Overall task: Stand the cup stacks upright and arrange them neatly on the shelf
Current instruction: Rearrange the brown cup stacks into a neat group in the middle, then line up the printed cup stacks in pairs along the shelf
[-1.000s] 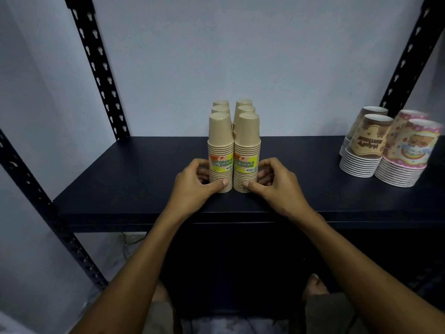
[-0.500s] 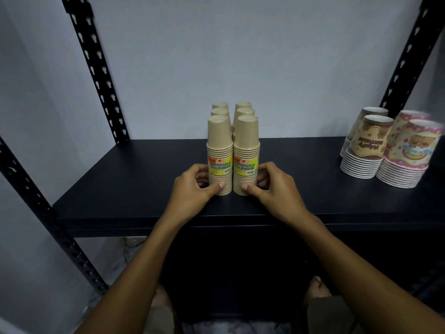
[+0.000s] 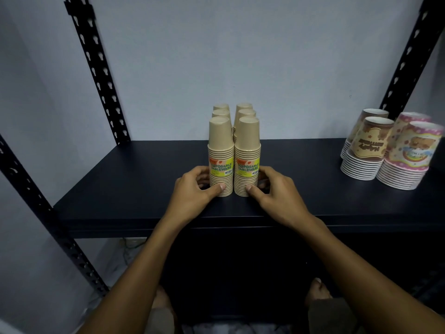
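Several tan paper cup stacks stand upright, mouths down, in two tight rows on the black shelf [image 3: 120, 189]. The front left stack [image 3: 220, 150] and the front right stack [image 3: 248, 153] touch side by side, each with a yellow label. My left hand [image 3: 192, 191] grips the base of the front left stack, thumb on its front, fingers curled round its side. My right hand [image 3: 277, 191] mirrors it on the front right stack. The rear stacks [image 3: 245, 110] are mostly hidden behind the front pair.
At the shelf's right end stand brown printed cup stacks [image 3: 363, 155] and pink printed cup stacks [image 3: 409, 160], upright. Black perforated posts [image 3: 98, 75] rise at the back left and back right. A grey wall closes the back.
Both hands and the front pair of stacks have stayed nearly as they were; the camera view has shifted slightly. No stack has tipped or been released.
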